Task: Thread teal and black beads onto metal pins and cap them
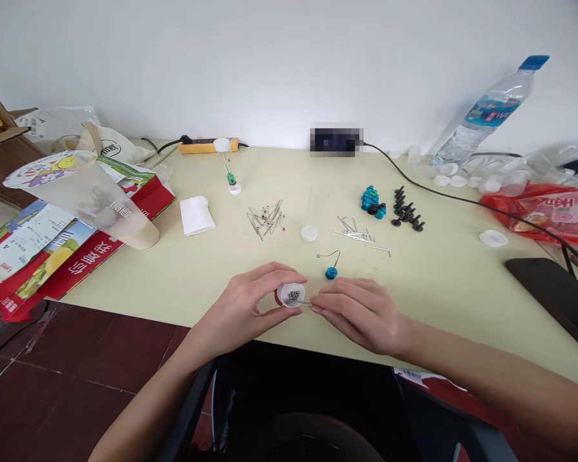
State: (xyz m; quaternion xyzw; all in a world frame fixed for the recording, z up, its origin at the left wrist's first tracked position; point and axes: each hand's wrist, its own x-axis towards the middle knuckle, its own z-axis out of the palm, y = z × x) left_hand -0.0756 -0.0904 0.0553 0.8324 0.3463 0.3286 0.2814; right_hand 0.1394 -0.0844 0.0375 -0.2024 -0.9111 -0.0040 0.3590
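My left hand (257, 301) holds a small round white container (284, 296) between thumb and fingers, tilted toward the camera, with small dark metal pieces (293, 296) inside. In my right hand (356, 311) a thin metal rod (306, 303) is pinched, its far end at the container's opening. Just beyond the right hand stands a blue knob (331, 273) with a bent wire (328, 255). Farther back lie a white cap (309, 233), a pile of thin pins (268, 219), several bent metal rods (354, 232), blue knobs (370, 199) and black screw-like parts (405, 213).
At left are a plastic cup (110, 205), red packaging (96, 263) and a folded white paper (197, 215). A green-and-white assembly (230, 179) stands near a power strip (200, 146). Right are a water bottle (491, 112), a cable (443, 192) and a black phone-like object (553, 295).
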